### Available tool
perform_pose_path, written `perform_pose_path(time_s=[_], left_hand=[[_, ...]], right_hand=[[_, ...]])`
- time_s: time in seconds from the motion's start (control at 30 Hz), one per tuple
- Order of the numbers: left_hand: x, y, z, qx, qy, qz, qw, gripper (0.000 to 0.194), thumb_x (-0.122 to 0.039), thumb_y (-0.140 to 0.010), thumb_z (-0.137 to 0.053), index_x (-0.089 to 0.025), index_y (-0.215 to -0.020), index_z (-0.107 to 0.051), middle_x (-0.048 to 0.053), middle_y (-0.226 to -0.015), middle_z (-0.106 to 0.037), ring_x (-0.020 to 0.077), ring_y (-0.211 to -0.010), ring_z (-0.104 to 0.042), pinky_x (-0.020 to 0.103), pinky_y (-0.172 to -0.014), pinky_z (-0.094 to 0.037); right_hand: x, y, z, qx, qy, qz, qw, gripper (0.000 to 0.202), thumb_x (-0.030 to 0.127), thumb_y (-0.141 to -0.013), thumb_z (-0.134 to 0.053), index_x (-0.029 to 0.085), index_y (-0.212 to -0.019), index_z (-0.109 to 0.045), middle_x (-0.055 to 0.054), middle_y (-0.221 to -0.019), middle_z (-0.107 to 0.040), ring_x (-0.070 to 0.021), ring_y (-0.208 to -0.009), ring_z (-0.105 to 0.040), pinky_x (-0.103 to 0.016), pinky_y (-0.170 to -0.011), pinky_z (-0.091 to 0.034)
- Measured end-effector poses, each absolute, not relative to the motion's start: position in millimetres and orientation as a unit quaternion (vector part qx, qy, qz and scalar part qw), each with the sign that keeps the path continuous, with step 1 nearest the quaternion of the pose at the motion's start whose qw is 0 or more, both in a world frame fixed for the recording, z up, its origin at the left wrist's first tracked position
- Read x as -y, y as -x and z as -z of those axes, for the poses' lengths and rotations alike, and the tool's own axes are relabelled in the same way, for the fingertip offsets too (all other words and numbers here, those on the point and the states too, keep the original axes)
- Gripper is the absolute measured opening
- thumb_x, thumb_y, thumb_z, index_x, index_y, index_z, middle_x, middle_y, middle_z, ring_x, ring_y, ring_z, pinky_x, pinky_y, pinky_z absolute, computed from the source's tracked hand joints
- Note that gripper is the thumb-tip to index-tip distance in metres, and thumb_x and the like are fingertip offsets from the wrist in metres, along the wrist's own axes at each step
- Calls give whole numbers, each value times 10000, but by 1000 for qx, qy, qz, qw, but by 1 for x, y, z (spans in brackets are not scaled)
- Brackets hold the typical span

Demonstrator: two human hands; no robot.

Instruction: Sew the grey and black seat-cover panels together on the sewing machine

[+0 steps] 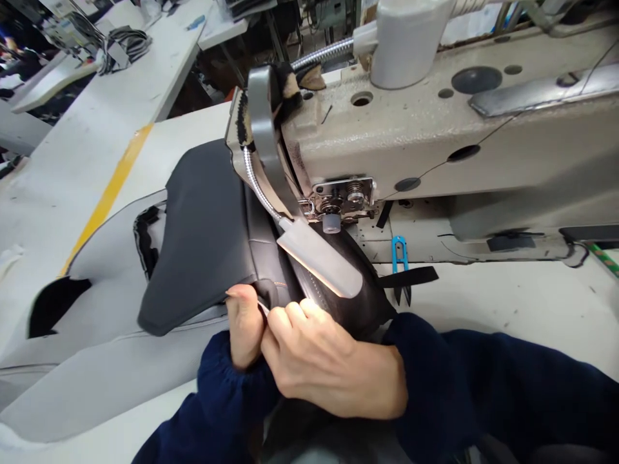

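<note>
A dark leather-like cover [206, 225] with sewn seams and a grey underside [130, 367] spreads to the left of the sewing machine head. At its near edge, my left hand [244, 325] is closed, thumb uppermost, with the cover's edge in its grip. Right beside it, my right hand [324, 367] is curled into a fist on the same edge; its fingertips are hidden. Lamplight falls on the knuckles and the seam. Part of the cover passes beneath the lamp and the machine head, where the needle is hidden from view.
The sewing machine [406, 148] fills the upper right. Its flat lamp [324, 258] hangs on a flexible metal tube just above my hands. Blue thread snips [400, 254] lie on the table, partly under a black strip [411, 277]. Yellow tape [109, 196] crosses the left tabletop.
</note>
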State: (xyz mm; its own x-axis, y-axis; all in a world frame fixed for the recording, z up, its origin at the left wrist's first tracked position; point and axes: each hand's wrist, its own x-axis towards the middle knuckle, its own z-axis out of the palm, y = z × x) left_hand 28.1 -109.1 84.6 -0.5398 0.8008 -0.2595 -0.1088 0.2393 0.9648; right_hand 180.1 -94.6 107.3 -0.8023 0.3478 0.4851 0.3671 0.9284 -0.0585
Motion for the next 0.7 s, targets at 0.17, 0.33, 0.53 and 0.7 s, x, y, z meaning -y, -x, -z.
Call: perform_pose_path(time_s=[0.17, 0.33, 0.53, 0.7], left_hand=[[120, -16, -108, -743, -398, -319, 433, 439, -399, -733, -724, -166, -487, -445, -27, -464, -442, 85, -441, -403, 204, -376, -306], [112, -26, -113, -728, -249, -455, 449, 470, -464, -649, -768, -159, -476, -454, -31, -437, -427, 90, -428, -431, 197, -410, -390], [105, -37, -108, -677, -212, -512, 485, 432, -443, -628, -790, -150, -518, -493, -9, -508, -505, 108, -492, -494, 208, -464, -437], [104, -34, -100, -712, -253, -448, 478, 636, -509, -671, -733, -185, -409, -253, -57, -390, -248, 35, -359, -245, 186, -325, -215]], right_hand=[[98, -173, -96, 941, 202, -1, 271, 176, 124, -869, -359, 170, -795, -512, -41, -700, -472, -164, -581, -405, -329, -530, -263], [103, -174, -101, 948, 180, 24, 263, 196, 102, -852, -373, 137, -800, -559, -51, -707, -478, -155, -576, -419, -315, -502, -262], [110, -178, -105, 956, 190, 110, 194, 306, 128, -830, -352, 82, -873, -651, -96, -742, -539, -171, -610, -479, -348, -534, -362], [105, -184, -102, 931, 196, 274, 141, 410, 198, -886, -285, 166, -912, -693, -26, -771, -599, -128, -652, -538, -297, -566, -426]])
